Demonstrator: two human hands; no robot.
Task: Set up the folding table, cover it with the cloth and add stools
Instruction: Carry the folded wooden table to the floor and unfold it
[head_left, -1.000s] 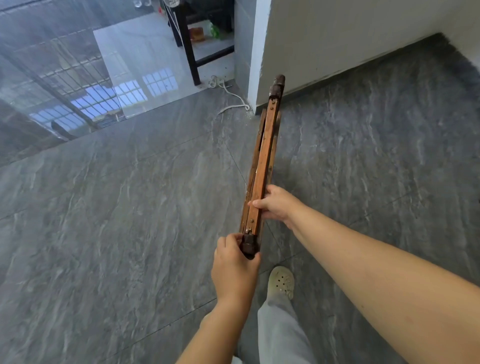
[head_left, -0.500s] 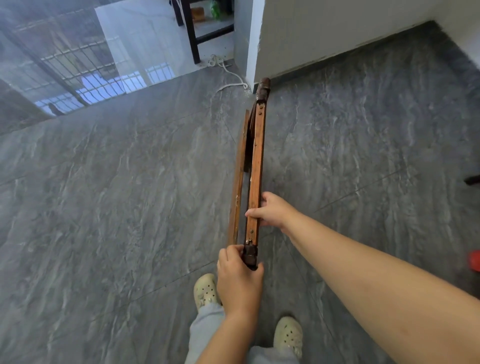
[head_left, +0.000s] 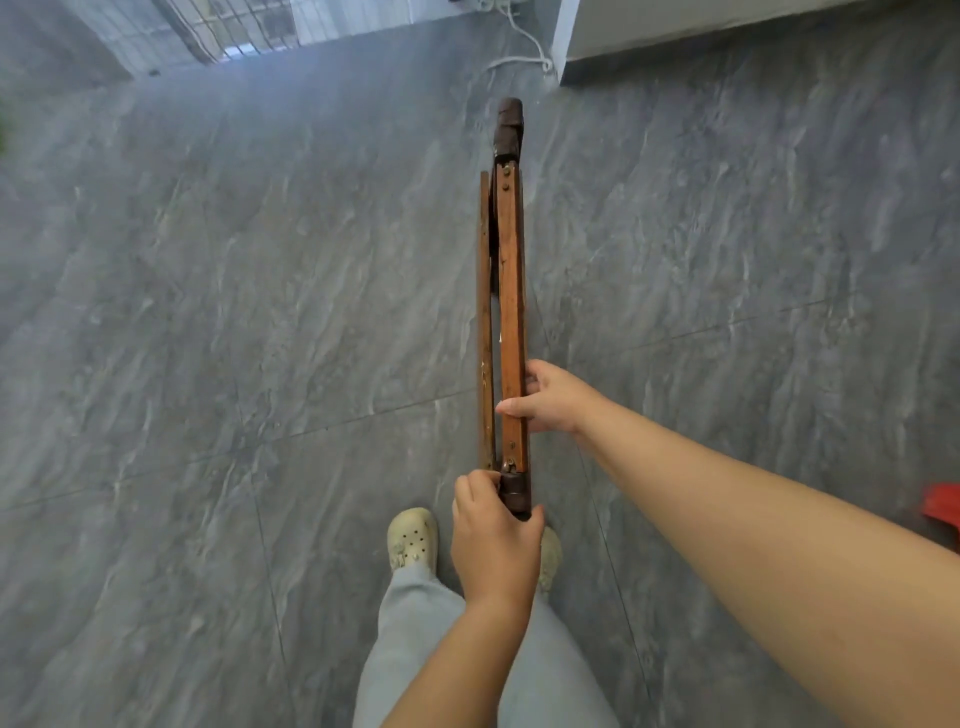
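I hold a folded brown wooden table on edge above the grey floor, seen from above as a narrow stack of slats with dark end caps. My left hand grips the near dark cap. My right hand wraps around the orange-brown top rail a little farther along. A thinner slat stands slightly apart on the rail's left. No cloth or stool is fully visible.
Grey stone-pattern floor tiles spread all around. A white wall corner with a white cable lies ahead. A red object pokes in at the right edge. My feet in pale clogs stand below the table.
The view has tilted downward and I have stepped forward; the wall corner is nearer. The folded table now points straight ahead, and a thin slat has parted slightly from the rail.
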